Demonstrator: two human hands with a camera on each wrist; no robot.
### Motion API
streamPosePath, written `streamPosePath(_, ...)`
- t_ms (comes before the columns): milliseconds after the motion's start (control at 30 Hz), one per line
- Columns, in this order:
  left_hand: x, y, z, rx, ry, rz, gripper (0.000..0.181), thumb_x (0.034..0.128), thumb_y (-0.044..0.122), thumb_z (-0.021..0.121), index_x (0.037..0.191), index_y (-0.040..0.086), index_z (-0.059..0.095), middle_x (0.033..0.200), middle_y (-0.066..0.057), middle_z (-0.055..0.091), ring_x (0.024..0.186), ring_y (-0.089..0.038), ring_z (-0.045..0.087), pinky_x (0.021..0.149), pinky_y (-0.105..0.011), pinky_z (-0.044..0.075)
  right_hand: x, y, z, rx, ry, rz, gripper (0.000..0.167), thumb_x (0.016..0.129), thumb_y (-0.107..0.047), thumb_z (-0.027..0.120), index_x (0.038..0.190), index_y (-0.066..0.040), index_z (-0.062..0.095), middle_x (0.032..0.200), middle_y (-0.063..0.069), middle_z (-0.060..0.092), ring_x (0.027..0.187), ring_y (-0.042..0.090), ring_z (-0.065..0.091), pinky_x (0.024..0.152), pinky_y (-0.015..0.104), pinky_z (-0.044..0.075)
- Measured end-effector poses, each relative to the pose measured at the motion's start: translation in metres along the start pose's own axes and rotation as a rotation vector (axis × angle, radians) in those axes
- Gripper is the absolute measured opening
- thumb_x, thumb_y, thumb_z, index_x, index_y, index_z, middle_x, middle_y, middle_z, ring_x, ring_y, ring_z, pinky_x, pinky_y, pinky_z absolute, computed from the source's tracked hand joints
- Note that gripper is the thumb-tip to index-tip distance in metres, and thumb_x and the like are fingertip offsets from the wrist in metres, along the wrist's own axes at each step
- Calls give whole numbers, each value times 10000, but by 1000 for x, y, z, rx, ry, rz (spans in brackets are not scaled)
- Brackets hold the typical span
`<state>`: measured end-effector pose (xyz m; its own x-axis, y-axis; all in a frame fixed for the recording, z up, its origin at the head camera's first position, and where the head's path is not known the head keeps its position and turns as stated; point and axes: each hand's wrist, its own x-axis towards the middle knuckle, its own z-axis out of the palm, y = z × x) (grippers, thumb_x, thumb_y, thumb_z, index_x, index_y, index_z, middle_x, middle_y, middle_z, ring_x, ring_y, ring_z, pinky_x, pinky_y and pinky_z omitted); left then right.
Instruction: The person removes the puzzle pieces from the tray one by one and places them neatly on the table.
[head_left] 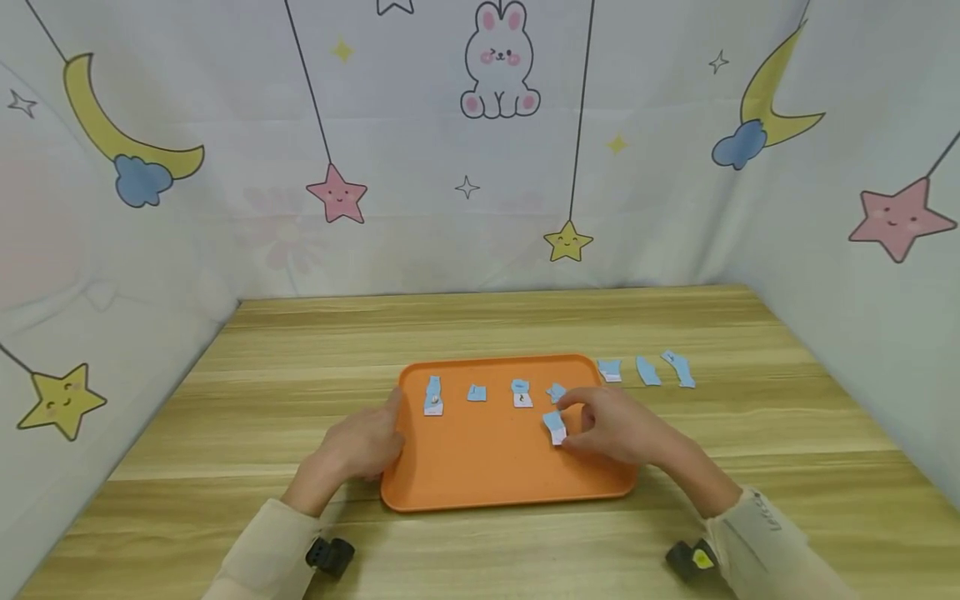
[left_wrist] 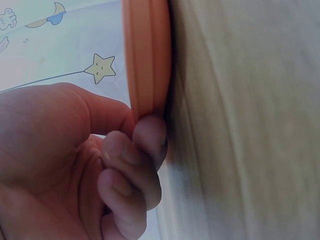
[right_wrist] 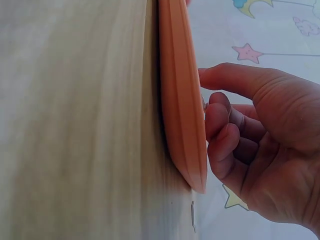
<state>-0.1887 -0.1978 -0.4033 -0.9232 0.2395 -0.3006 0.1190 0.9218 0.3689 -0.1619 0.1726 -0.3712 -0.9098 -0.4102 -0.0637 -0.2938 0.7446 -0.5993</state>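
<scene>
My left hand grips the left edge of an orange tray, its fingers curled at the rim in the left wrist view. Over the tray's right side, my right hand pinches a small blue and white paper piece between thumb and index finger. A small blue piece lies just beyond the index fingertip. Spaced out along the tray's far side are a long piece with a white end, a small squarish piece and a blue-and-white piece.
Right of the tray, on the wooden table, lie three more paper pieces: a short one, a plain blue one and a long bent one. A patterned cloth hangs around the table's back and sides.
</scene>
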Motion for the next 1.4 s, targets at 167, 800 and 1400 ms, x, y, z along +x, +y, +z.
streamPosePath(167,-11,9,-7,-9,2,6,775,1015,175,488,1688,29,132,613,-36,622,465,-172,589,462,-315,418,-1,5,-5,2,-2,4,435,873,-177,841,1267,-47,710,685,-39,583,617,108,527,554,244,425)
streamPosePath(800,-33,30,-20,-2,11,6,724,1029,115,480,1667,-31,170,614,-54,609,460,-154,548,466,-270,379,-13,33,-29,61,-1,-28,453,899,-139,813,1298,19,669,597,-64,517,519,77,465,521,233,412)
streamPosePath(1400,-32,29,-19,6,16,1,729,1021,121,483,1669,-15,177,608,-49,608,468,-156,550,467,-277,379,-33,71,-54,116,29,26,525,924,-145,790,1370,67,614,600,-36,528,472,88,456,492,257,419)
